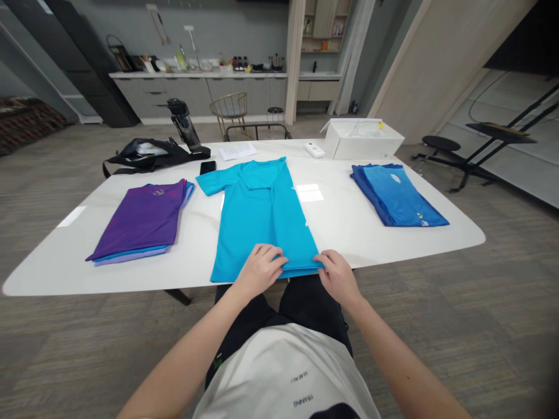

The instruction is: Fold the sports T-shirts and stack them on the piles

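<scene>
A turquoise T-shirt point(248, 215) lies on the white table point(336, 233), its collar toward the far side and its hem at the near edge. Its right side is folded inward over the body, while the left sleeve is spread out flat. My left hand point(261, 267) pinches the hem of the folded panel near the shirt's middle. At the hem's right corner, my right hand point(337, 276) has the cloth between thumb and fingers. Both hands are closed on the fabric, just over the table edge.
Folded shirts lie in a purple-topped stack point(142, 221) on the left and a blue stack point(399, 195) on the right. Toward the back are a black bag point(148, 156), a bottle point(184, 125), a phone point(208, 167), paper point(238, 151) and a white box point(362, 142).
</scene>
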{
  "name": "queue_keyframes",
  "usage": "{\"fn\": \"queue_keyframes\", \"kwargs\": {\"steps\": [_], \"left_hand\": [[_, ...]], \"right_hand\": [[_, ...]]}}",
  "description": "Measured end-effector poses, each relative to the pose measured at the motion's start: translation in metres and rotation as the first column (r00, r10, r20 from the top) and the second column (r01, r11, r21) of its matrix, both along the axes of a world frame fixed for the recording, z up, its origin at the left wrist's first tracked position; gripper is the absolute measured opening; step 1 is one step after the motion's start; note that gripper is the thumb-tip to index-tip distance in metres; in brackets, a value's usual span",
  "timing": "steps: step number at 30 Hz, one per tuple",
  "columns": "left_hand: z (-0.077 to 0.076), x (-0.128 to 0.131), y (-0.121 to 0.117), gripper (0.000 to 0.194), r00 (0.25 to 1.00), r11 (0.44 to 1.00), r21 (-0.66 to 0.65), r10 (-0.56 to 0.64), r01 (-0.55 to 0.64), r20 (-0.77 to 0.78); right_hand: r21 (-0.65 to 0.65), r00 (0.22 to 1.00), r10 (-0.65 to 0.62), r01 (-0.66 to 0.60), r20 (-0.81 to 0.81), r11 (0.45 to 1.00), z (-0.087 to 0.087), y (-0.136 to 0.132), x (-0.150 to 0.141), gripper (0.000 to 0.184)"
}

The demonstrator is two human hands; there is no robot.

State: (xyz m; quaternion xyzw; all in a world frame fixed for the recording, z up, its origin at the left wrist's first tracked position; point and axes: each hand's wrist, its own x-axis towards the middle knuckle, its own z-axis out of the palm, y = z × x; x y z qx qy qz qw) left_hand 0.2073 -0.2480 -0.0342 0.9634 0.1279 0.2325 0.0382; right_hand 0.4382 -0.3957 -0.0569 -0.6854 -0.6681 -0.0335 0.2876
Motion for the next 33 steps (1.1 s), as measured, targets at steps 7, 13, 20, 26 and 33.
{"fn": "queue_keyframes", "kwargs": {"steps": [7,13,20,26,33], "left_hand": [[-0.005,-0.01,-0.016,0.017,0.982,0.999,-0.044,0.015,-0.023,-0.186],[0.005,-0.011,-0.023,0.025,0.983,0.985,-0.158,0.037,-0.067,-0.181],[0.003,-0.006,-0.002,0.029,0.97,0.969,-0.165,0.151,-0.183,-0.191],[0.008,0.001,0.032,0.03,0.967,0.971,-0.211,0.054,-0.109,-0.25],[0.011,0.051,0.142,0.036,0.969,0.951,-0.198,0.221,-0.239,-0.11]], "right_hand": [[-0.123,0.986,0.148,-0.138,0.073,0.983,-0.003,-0.014,0.0,0.028],[-0.14,0.987,0.16,-0.155,0.023,0.978,0.008,-0.013,0.001,0.015],[-0.212,0.995,0.082,-0.069,0.054,0.975,0.009,0.008,0.006,0.024],[-0.277,0.988,0.154,-0.15,-0.007,0.949,0.02,0.05,0.028,0.026],[-0.199,0.994,0.101,-0.109,-0.05,0.974,0.027,0.182,0.048,0.029]]}}
